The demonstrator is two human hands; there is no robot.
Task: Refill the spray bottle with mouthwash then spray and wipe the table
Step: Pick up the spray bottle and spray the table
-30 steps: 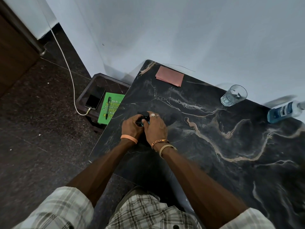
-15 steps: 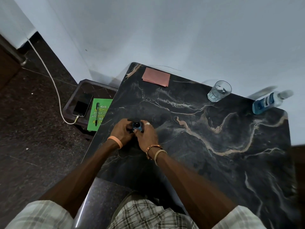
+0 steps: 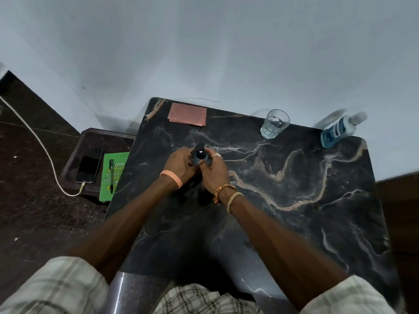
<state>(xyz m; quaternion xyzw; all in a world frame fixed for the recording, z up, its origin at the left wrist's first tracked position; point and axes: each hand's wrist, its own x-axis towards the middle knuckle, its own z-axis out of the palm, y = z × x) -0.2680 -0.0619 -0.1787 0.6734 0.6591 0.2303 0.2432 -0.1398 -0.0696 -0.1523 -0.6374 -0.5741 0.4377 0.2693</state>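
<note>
A small blue spray bottle (image 3: 199,155) with a black pump top stands on the dark marble table (image 3: 294,200), left of centre. My left hand (image 3: 179,165) grips it from the left and my right hand (image 3: 214,169) holds it from the right, so most of its body is hidden. The blue mouthwash bottle (image 3: 337,130) with a clear cap stands at the far right corner against the wall. A folded pink cloth (image 3: 187,114) lies at the far left corner.
A clear glass (image 3: 274,123) stands near the far edge between cloth and mouthwash. Left of the table a low dark stool (image 3: 90,141) carries a phone (image 3: 88,165) on a white charging cable and a green notebook (image 3: 113,175) with a pen.
The camera has swung right and tilted, so the table sits more centrally. Both hands stay on the spray bottle, whose black top now shows above my fingers.
</note>
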